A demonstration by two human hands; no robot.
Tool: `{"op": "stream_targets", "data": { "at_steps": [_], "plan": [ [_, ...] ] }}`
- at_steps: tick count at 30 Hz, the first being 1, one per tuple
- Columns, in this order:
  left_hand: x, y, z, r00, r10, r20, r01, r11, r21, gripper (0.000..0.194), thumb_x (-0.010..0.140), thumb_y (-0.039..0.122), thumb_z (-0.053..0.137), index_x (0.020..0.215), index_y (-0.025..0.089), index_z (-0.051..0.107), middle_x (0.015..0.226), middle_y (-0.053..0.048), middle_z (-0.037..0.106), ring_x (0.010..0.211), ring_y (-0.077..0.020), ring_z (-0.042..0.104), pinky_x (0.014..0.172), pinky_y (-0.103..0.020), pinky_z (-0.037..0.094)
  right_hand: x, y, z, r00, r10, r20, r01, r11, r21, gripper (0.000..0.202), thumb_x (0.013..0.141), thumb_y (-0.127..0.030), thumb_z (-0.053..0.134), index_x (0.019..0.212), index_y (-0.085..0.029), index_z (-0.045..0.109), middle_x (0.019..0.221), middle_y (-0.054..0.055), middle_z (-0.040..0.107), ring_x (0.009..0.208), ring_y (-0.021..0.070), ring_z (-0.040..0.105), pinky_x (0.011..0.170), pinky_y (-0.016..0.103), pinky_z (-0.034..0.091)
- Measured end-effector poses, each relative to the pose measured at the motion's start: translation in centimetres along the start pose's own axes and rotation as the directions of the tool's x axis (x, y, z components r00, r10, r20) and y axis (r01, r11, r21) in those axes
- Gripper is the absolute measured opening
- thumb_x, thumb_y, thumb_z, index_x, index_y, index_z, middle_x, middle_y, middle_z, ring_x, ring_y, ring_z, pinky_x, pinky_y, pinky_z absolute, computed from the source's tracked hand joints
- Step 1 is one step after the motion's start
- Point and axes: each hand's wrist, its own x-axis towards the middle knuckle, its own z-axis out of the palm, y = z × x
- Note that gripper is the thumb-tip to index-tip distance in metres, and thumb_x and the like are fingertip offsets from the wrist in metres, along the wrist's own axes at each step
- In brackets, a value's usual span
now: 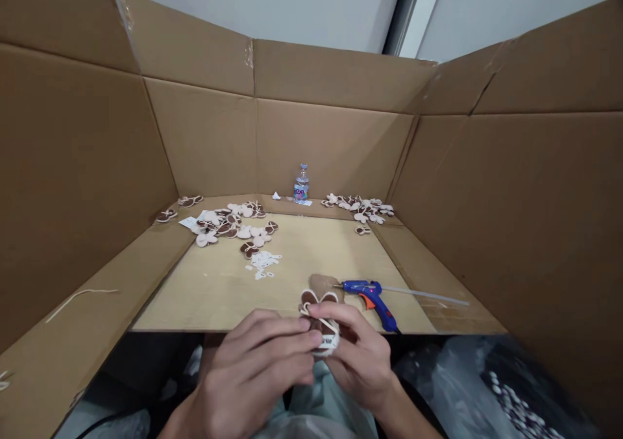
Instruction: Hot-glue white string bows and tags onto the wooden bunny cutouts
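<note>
A brown, lobed felt piece with a pale border and a cream cord tied on it is held just beyond the table's near edge. A small white printed label lies on its lower part. My right hand grips the piece from the right, thumb and fingers closed on its edge. From the left, my left hand presses its fingers against the front of the piece beside the label. Fingers hide much of the middle. Close by on the right lies a blue glue gun with an orange trigger, its nozzle over a brown pad.
A pile of similar felt pieces lies back left, another pile back right. Loose white labels are scattered in front of the left pile. A water bottle stands by the rear cardboard wall. A clear glue stick extends rightward from the gun.
</note>
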Motion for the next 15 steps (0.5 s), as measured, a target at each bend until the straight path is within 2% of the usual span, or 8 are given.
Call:
{"op": "stream_targets", "data": {
  "at_steps": [5, 8, 11, 15],
  "plan": [
    [-0.8, -0.2, -0.2, 0.997, 0.004, 0.075, -0.011, 0.996, 0.088, 0.037, 0.08, 0.013, 0.065, 0.114, 0.029, 0.067, 0.106, -0.005, 0.075, 0.097, -0.0241, 0.069, 0.09, -0.036, 0.052, -0.2, -0.1, 0.3, 1.0, 0.01, -0.005, -0.01, 1.0, 0.022, 0.029, 0.083, -0.003, 0.057, 0.104, -0.02, 0.069, 0.11, 0.014, 0.066, 0.098, 0.0216, 0.067, 0.078, 0.029, 0.06],
    [-0.4, 0.1, -1.0, 0.997, 0.031, 0.072, -0.036, 0.998, 0.057, 0.05, 0.076, 0.01, 0.07, 0.122, 0.03, 0.062, 0.107, -0.004, 0.074, 0.099, -0.0234, 0.069, 0.09, -0.035, 0.053, -0.1, -0.2, 0.2, 1.0, 0.003, 0.01, -0.003, 1.0, 0.02, 0.024, 0.085, -0.006, 0.058, 0.101, -0.02, 0.069, 0.11, 0.014, 0.065, 0.099, 0.0207, 0.067, 0.081, 0.03, 0.059],
    [0.5, 0.7, -1.8, 0.999, 0.022, -0.026, -0.022, 1.0, -0.014, 0.062, 0.075, 0.008, 0.071, 0.129, 0.035, 0.054, 0.106, -0.003, 0.075, 0.095, -0.0219, 0.071, 0.085, -0.035, 0.056, 0.1, -0.3, 0.1, 1.0, -0.021, -0.01, 0.021, 1.0, 0.024, 0.02, 0.085, -0.007, 0.058, 0.096, -0.019, 0.07, 0.108, 0.013, 0.065, 0.096, 0.0194, 0.067, 0.082, 0.028, 0.059],
    [0.1, 1.5, -2.5, 0.978, -0.079, -0.195, 0.059, 0.992, -0.108, 0.047, 0.077, 0.01, 0.068, 0.116, 0.037, 0.064, 0.095, 0.0, 0.077, 0.082, -0.0208, 0.073, 0.071, -0.032, 0.061, -0.6, 0.0, 0.3, 0.999, -0.021, -0.042, 0.023, 0.998, 0.065, 0.022, 0.081, -0.004, 0.061, 0.094, -0.019, 0.07, 0.111, 0.012, 0.065, 0.096, 0.0203, 0.067, 0.081, 0.029, 0.059]
  ]
}}
